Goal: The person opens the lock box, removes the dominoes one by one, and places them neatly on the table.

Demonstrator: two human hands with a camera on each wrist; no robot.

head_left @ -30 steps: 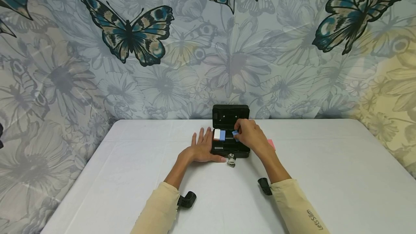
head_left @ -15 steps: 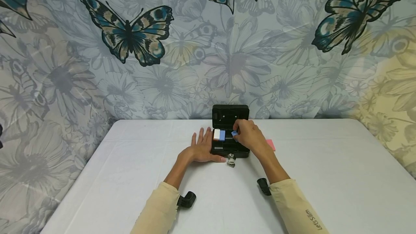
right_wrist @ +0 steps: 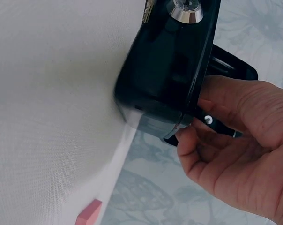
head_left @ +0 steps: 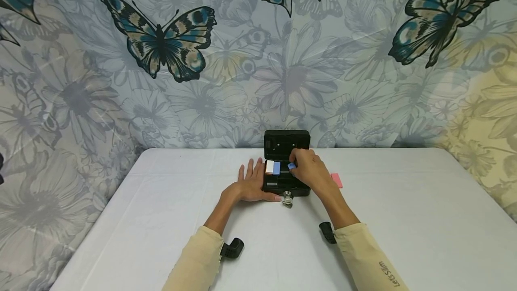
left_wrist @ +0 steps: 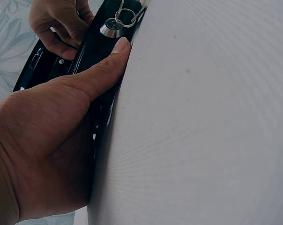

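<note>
A small black metal lockbox [head_left: 286, 188] stands with its lid [head_left: 286, 138] raised near the table's far edge. My left hand [head_left: 251, 187] lies flat along the box's left side, fingers spread and straight. Its thumb [left_wrist: 104, 72] reaches across the front face below the lock [left_wrist: 112, 29]. Over the right half of the box, my right hand [head_left: 310, 167] pinches a small blue block [head_left: 291, 165], mostly hidden by the fingers. A blue-and-white block [head_left: 273, 167] sits in the left rear of the box. The right wrist view does not show the blue piece.
Keys on a ring [head_left: 287, 202] hang from the lock at the box's front. A pink block [head_left: 337, 180] lies on the white table [head_left: 383, 201] right of the box, near my right wrist. Patterned cloth [head_left: 226, 116] rises behind the far edge.
My right hand has shifted slightly left, and less of the blue block shows past its fingers. More of the pink block is visible beside the wrist. The left hand has stayed put.
</note>
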